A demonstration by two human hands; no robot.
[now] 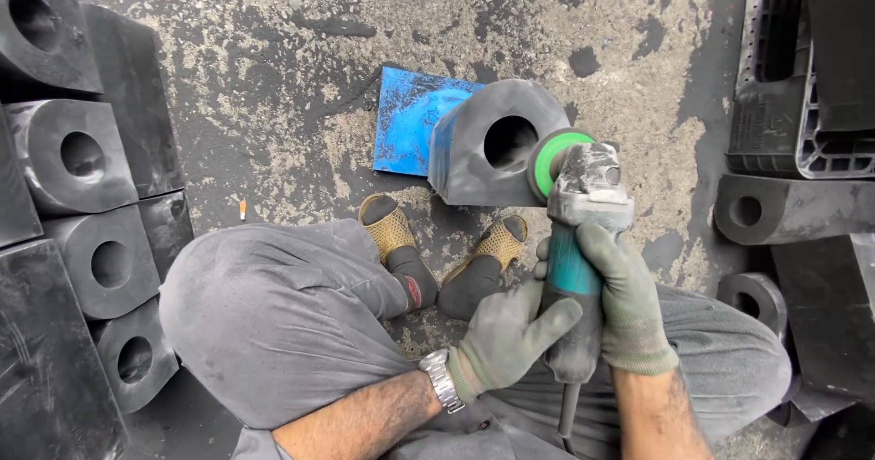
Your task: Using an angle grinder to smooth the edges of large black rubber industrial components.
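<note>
Grinder [576,241] has a teal body, grey head and a green disc [550,161] at 12 o'clock. Grey gloves [629,305], black rubber blocks [77,155], blue mat [406,118], yellow mesh-pattern sandals [390,227], grey trousers [273,314].

Both hands [565,323] grip angle grinder [579,214] against rubber block [497,145].

Stained concrete floor [301,77] carries a grey holed rubber block [497,145] on a blue sheet [406,118] at centre, stacked black blocks [77,205] left, a black crate [802,68] far right.
</note>
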